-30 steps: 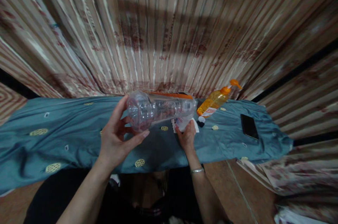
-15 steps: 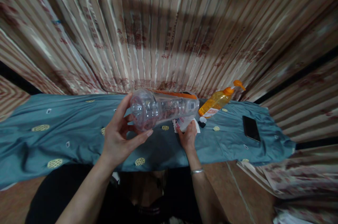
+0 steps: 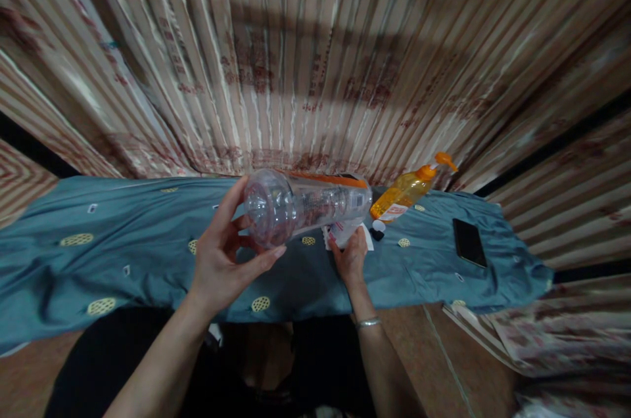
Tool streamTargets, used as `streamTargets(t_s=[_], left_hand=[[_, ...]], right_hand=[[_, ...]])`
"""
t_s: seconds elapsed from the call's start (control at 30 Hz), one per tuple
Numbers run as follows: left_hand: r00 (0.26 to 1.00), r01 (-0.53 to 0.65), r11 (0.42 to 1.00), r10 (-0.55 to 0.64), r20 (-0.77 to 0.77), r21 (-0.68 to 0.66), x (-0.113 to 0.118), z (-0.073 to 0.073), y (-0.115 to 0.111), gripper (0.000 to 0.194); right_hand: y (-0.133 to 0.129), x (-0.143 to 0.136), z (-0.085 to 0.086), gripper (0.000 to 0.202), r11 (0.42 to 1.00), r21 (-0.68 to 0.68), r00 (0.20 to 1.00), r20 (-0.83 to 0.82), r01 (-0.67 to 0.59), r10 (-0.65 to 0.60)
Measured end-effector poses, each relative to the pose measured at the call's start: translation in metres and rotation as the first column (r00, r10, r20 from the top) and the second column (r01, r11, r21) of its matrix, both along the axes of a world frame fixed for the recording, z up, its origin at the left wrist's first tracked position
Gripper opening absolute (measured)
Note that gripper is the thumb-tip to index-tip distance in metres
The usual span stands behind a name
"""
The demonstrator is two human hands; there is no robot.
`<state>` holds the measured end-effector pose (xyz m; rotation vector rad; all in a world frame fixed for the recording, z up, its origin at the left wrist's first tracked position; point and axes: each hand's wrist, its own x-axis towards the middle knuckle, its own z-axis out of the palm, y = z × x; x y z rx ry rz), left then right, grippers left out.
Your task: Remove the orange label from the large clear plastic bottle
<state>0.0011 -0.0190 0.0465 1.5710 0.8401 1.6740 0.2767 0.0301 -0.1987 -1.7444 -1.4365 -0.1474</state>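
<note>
A large clear plastic bottle (image 3: 315, 206) with an orange-edged label lies tilted on its side in the air above the cloth, its base toward the left. My left hand (image 3: 224, 257) is wrapped round the base end, thumb below and fingers behind. Under the bottle's other end, my right hand (image 3: 351, 254) grips a translucent piece (image 3: 344, 231) with pinkish print, partly hidden by the bottle and fingers. A white paper (image 3: 369, 238) shows beside the right fingers.
A pump bottle (image 3: 401, 194) of orange liquid stands to the right of the clear bottle. Near its foot are a white cap (image 3: 378, 225) and a small black piece (image 3: 377, 234). A black phone (image 3: 469, 242) lies farther right on the teal cloth (image 3: 148, 227). Striped curtains hang behind.
</note>
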Motion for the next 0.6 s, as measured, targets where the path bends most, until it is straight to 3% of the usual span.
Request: streamTargets(t_s=[0.27,0.6], left_hand=[[1.000,-0.008,0.999,0.008,0.002,-0.053,-0.0004,0.0050,-0.0021,0.097],[1.000,-0.015,1.000,0.015,-0.002,-0.014,-0.0004,0.0030,0.0002,0.097]], right_hand=[[0.0002,0.0016,-0.0014,0.074,1.000,-0.022,0.999,-0.042,-0.011,0.010],[-0.0006,-0.0007,-0.0006,0.073,1.000,-0.018,1.000,-0.019,0.009,-0.010]])
